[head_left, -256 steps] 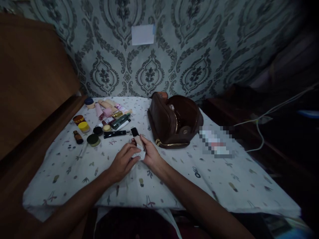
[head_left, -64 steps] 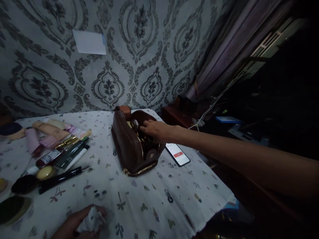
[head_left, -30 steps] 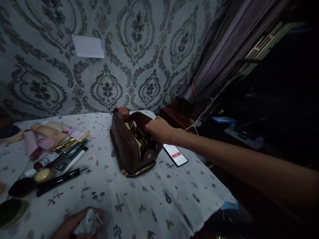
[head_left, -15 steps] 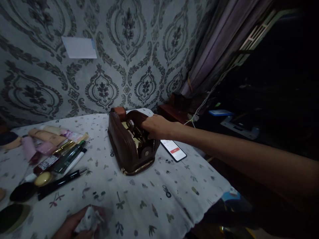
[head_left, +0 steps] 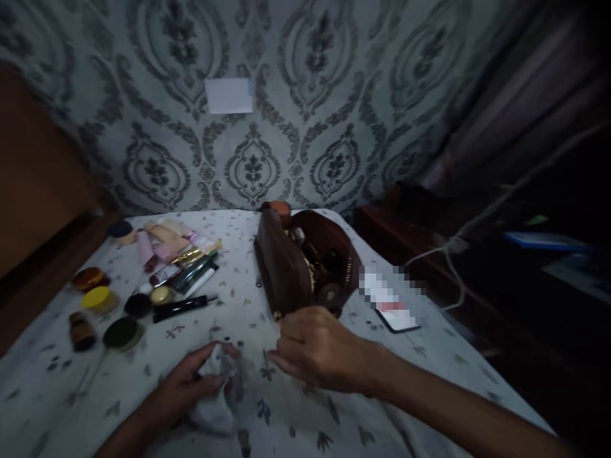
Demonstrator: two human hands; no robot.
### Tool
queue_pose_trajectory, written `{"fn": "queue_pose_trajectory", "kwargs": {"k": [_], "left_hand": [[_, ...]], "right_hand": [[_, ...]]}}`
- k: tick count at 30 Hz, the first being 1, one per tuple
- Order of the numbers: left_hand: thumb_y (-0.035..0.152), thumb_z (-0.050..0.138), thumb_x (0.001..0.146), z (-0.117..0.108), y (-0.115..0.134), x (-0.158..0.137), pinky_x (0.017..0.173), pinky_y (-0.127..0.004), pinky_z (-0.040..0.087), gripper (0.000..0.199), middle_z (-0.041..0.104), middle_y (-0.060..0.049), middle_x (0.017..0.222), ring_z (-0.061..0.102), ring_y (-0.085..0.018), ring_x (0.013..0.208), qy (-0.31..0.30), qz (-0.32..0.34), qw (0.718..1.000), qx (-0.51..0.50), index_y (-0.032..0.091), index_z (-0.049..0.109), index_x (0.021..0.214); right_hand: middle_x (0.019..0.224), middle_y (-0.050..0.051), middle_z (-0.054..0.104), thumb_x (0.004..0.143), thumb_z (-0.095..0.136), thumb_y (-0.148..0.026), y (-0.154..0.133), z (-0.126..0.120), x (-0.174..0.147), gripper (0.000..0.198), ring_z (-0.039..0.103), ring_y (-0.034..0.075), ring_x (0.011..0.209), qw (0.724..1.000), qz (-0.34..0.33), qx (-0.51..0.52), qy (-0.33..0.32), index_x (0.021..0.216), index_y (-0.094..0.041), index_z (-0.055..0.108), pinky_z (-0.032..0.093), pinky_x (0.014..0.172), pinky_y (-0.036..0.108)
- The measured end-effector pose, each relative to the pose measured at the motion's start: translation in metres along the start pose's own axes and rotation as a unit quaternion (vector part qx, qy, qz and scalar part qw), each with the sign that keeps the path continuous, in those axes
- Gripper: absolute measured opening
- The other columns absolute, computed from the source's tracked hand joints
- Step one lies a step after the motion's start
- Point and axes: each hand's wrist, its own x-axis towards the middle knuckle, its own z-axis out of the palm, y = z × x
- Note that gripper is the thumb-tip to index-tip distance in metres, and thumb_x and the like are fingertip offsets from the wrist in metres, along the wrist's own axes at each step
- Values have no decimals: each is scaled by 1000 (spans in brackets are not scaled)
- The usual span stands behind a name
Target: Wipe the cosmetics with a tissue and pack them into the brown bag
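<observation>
My left hand (head_left: 191, 378) is closed around a crumpled whitish cloth (head_left: 216, 397) at the lower middle of the view. My right hand (head_left: 322, 350) is a little to its right, just in front of a brown makeup bag (head_left: 282, 270). Its fingers are curled in, and whatever they may hold is hidden. The bag stands unzipped on the table, its front wall folded outward, with several dark and shiny cosmetic items showing inside. The two hands are apart from each other.
Left of the bag lie several cosmetics: a black tube (head_left: 179, 308), a yellow-lidded jar (head_left: 98, 299), a dark round jar (head_left: 123, 333) and pink tubes (head_left: 146, 249). A phone (head_left: 396, 318) lies right of the bag. A patterned cloth (head_left: 286, 423) covers the table. A cable (head_left: 458, 273) hangs at right.
My right hand has come out of the bag and moved toward me, nearer my left hand. My view has turned left, so more jars show. My left hand still holds the cloth.
</observation>
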Motion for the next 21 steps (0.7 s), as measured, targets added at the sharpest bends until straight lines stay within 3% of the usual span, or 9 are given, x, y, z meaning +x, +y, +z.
{"fn": "queue_pose_trajectory", "kwargs": {"k": [2, 4, 6, 8, 11, 12, 14, 17, 21], "left_hand": [[57, 77, 67, 2, 11, -1, 76, -33, 54, 56, 72, -1, 88, 66, -24, 81, -4, 33, 999, -26, 30, 70, 115], [53, 76, 71, -1, 19, -3, 73, -30, 52, 52, 71, -1, 88, 65, -21, 79, 43, 70, 996, -20, 27, 68, 115], [51, 75, 73, -10, 27, -4, 71, -28, 51, 48, 70, -2, 90, 64, -20, 78, 104, 100, 989, -15, 24, 67, 111], [52, 74, 72, -24, 35, -5, 65, -26, 49, 45, 67, -1, 85, 61, -17, 70, 152, 112, 982, -26, 21, 65, 104], [55, 75, 69, -53, 48, -5, 59, -23, 43, 46, 59, 3, 73, 53, -13, 62, 220, 153, 963, -9, 19, 61, 93], [57, 74, 69, -64, 53, -4, 61, -23, 43, 47, 59, 2, 75, 54, -13, 65, 245, 177, 953, 7, 18, 61, 92], [62, 72, 68, -85, 61, -4, 61, -24, 43, 52, 61, 1, 76, 54, -14, 66, 297, 201, 933, 32, 17, 61, 92], [71, 65, 69, -113, 72, -9, 54, -23, 38, 58, 57, 2, 69, 49, -14, 60, 384, 206, 896, 90, 17, 60, 88], [69, 38, 86, -144, 83, -20, 52, -25, 36, 56, 46, 3, 57, 45, -14, 57, 462, 211, 833, 220, 19, 55, 69]], "right_hand": [[59, 2, 57, 100, 47, -27, -9, 30, 3, 40, 46, 14, 54, 997, 5, 74, 11, 62, -19, 56, 28, 55, 30], [56, -1, 52, 97, 49, -26, -14, 58, 13, 40, 43, 12, 53, 979, 69, 188, 26, 58, -19, 51, 26, 55, 28], [49, -4, 39, 92, 55, -32, -16, 82, 29, 45, 35, 10, 48, 920, 193, 339, 46, 51, -19, 40, 23, 52, 27], [46, -7, 33, 85, 62, -42, -16, 101, 47, 48, 31, 8, 46, 789, 314, 522, 82, 49, -20, 39, 23, 48, 24], [46, -8, 36, 75, 73, -42, -13, 122, 78, 41, 32, 7, 43, 500, 440, 735, 126, 55, -20, 44, 26, 44, 20], [47, -9, 37, 73, 75, -37, -12, 127, 87, 38, 34, 6, 43, 420, 462, 770, 132, 56, -20, 46, 27, 43, 19], [47, -8, 40, 73, 76, -29, -11, 135, 103, 32, 38, 5, 43, 323, 476, 805, 142, 58, -18, 50, 29, 42, 16], [47, -8, 42, 75, 76, -26, -13, 145, 117, 28, 41, 4, 43, 293, 463, 821, 160, 60, -17, 53, 31, 41, 14], [51, -6, 50, 68, 84, -30, -19, 156, 116, 28, 50, 6, 50, 343, 382, 842, 169, 66, -15, 60, 38, 46, 15]]}}
